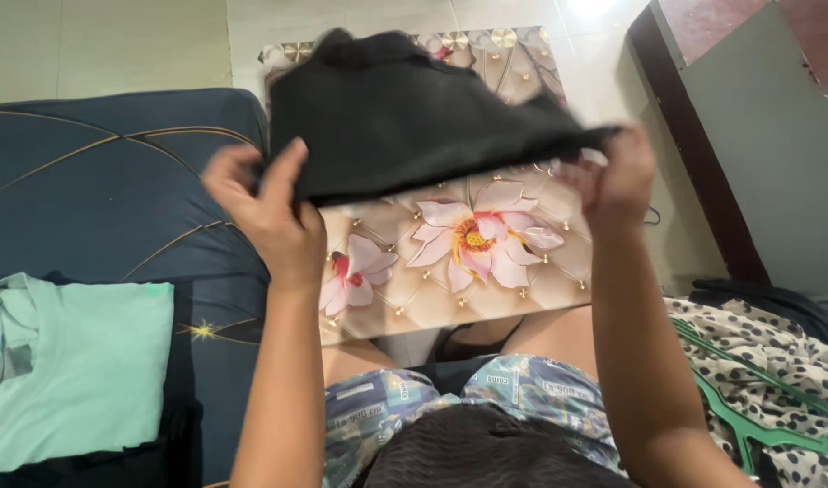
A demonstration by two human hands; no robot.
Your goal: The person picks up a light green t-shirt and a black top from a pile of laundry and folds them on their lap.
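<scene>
Tile flooring [107,41], pale and glossy, stretches beyond both hands, with a flower-printed mat [468,262] directly beneath them and a dark blue bedcover [116,181] with thin gold lines to the left. The left hand [267,212] and right hand [617,176] each pinch an edge of a black garment [414,113], fingers closed on the soft, matte cloth, holding it stretched above the mat. A folded mint-green shirt [70,361] lies below the left hand; spotted fabric [775,352] and a green hanger [748,407] sit below the right.
</scene>
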